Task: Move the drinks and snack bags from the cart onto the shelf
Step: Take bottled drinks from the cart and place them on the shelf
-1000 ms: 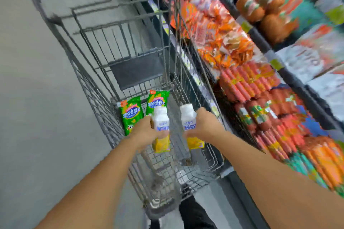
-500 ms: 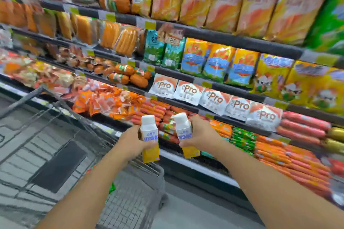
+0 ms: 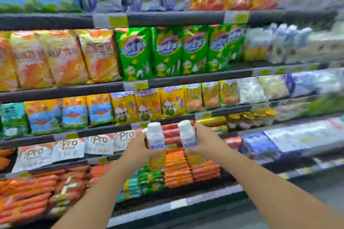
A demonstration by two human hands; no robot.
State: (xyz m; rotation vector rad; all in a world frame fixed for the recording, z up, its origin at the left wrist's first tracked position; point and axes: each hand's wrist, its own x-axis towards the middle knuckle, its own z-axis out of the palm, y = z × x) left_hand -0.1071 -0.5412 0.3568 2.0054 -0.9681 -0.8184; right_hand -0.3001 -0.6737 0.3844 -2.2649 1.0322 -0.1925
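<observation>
— Across the whole view, what stands there?

— Across it runs a tall shelf with dark rails, several tiers deep, each packed with goods. Its top tier holds large blurred bags. The next tier down carries orange snack bags on the left and a row of green snack bags in the middle, standing upright side by side. Below those sit smaller yellow bags with blue ones to their left. Lower still are white packs marked "Pro", then stacks of red and orange sausage packs at the bottom.

— And the arms?

— Two bare forearms reach up from the lower edge toward the middle of the shelf, converging.

— What do the hands carry?

— Each one has a drink. The left hand is wrapped round the left bottle, fingers curled about its lower body. The right hand clasps the right bottle in the same way, from the right side.

— How do the bottles sit?

— Both upright, white caps on top, white upper bodies with blue print, yellow below the fingers. They are just beside each other with a narrow gap between, held in front of the lower tiers, well below the green bags.

— Are they resting on a tier?

— No, both are held in the air, off the shelf.
</observation>
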